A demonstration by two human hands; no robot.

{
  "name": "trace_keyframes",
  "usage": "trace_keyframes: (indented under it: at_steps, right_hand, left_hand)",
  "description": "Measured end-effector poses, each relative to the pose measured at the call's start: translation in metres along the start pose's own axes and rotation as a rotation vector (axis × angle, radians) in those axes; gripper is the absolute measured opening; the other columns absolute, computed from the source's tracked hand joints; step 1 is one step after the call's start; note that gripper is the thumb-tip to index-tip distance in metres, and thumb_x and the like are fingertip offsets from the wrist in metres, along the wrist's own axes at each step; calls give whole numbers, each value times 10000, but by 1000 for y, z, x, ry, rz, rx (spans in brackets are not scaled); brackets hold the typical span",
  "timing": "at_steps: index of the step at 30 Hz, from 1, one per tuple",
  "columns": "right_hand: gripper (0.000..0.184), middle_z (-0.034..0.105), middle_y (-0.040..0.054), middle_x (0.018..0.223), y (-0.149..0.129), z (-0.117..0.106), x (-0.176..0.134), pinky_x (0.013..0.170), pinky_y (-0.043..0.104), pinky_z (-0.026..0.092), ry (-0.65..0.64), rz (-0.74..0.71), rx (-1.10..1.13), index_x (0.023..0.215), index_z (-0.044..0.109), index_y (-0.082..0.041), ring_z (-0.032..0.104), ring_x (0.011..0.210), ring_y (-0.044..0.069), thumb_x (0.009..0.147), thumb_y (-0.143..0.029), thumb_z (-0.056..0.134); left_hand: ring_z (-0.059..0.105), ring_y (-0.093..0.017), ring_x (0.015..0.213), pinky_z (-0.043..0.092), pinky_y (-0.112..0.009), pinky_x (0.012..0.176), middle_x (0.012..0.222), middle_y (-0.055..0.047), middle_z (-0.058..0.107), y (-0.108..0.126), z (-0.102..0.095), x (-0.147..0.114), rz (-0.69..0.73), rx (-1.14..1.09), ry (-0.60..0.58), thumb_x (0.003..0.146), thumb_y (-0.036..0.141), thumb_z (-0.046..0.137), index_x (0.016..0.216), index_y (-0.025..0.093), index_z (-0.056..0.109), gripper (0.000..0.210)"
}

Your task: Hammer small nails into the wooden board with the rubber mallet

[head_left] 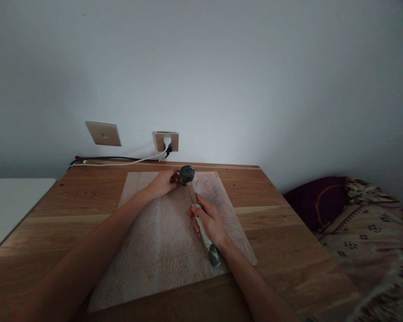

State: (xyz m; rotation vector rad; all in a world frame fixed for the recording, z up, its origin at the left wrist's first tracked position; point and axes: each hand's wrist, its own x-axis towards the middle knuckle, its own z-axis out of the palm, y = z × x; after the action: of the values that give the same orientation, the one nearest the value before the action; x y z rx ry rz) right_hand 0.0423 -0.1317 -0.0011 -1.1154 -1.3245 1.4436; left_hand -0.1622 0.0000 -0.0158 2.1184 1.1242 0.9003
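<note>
- In the head view, we see a hammer [204,233] held aslant above a pale board [161,255], its dark head toward the wall [238,103].
- The right hand [207,218] is closed around the handle's middle, thumb along the top; we judge this grip balances the weighty head.
- The left hand [164,182] reaches the head's left side, fingers bent; it probably steadies that end, though we cannot tell how firmly they close.
- The board lies flat on the wooden surface [285,250], beneath both hands, perhaps to shield the wood.
- Behind, we note a white cable [130,164] along the surface's rear edge, presumably placed there to reach the socket [175,143].
</note>
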Motion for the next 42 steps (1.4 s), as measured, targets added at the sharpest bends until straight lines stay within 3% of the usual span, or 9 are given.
trace_keyframes:
  at_steps: [14, 20, 22, 26, 32, 37, 42]
  right_hand:
    - [344, 590, -54, 755, -4, 1, -2, 280, 186, 358, 60, -8, 26, 1105, 594, -204, 453, 373, 69, 840, -422, 611]
    - [298, 602, -34, 771, -8, -2, -3, 294, 213, 355, 207, -51, 75, 1029, 597, -223, 442, 383, 76, 830, -442, 624]
    - [263, 602, -32, 745, -9, -5, -3, 311, 226, 360, 261, -52, 88, 980, 596, -230, 436, 390, 84, 836, -449, 622]
    - [219, 577, -44, 636, -11, -10, -2, 330, 229, 365, 332, -21, 91, 891, 584, -231, 435, 395, 101, 825, -438, 616]
    - [233, 505, -73, 525, -12, -10, -2, 325, 226, 338, 311, -2, 90, 894, 571, -234, 406, 360, 107, 821, -452, 608]
    - [262, 508, -68, 569, -14, -9, -2, 331, 230, 371, 313, 22, 89, 920, 572, -236, 413, 382, 108, 800, -465, 610]
    - [252, 544, -48, 632, -14, -9, -3, 332, 225, 367, 318, 7, 99, 908, 580, -230, 426, 403, 102, 816, -462, 614]
  left_hand:
    - [677, -172, 748, 536, -295, 732, 882, -36, 744, -4, 2, 0, 6, -52, -42, 812, 139, 631, 1141, 143, 677, 333]
    - [621, -185, 837, 503, -302, 740, 1049, -66, 664, 14, -11, -1, 35, 68, 7, 741, 186, 647, 1178, 148, 647, 438]
    - [604, -189, 837, 484, -295, 731, 1010, -45, 641, 29, -17, -1, 88, 115, -83, 712, 208, 669, 1056, 174, 667, 346]
    - [613, -184, 773, 456, -278, 690, 864, 0, 641, 62, -17, -8, 211, 120, -427, 684, 182, 722, 835, 210, 676, 160]
    - [571, -178, 618, 415, -290, 571, 663, 9, 584, 76, 6, -19, 286, 155, -590, 628, 52, 719, 622, 203, 643, 169]
    - [574, -174, 603, 393, -283, 570, 660, -2, 633, 66, -5, -14, 181, 227, -532, 670, 81, 641, 639, 209, 658, 133]
    - [580, -185, 637, 389, -277, 589, 687, -8, 662, 46, -43, -8, 50, 363, -298, 715, 136, 599, 693, 215, 662, 104]
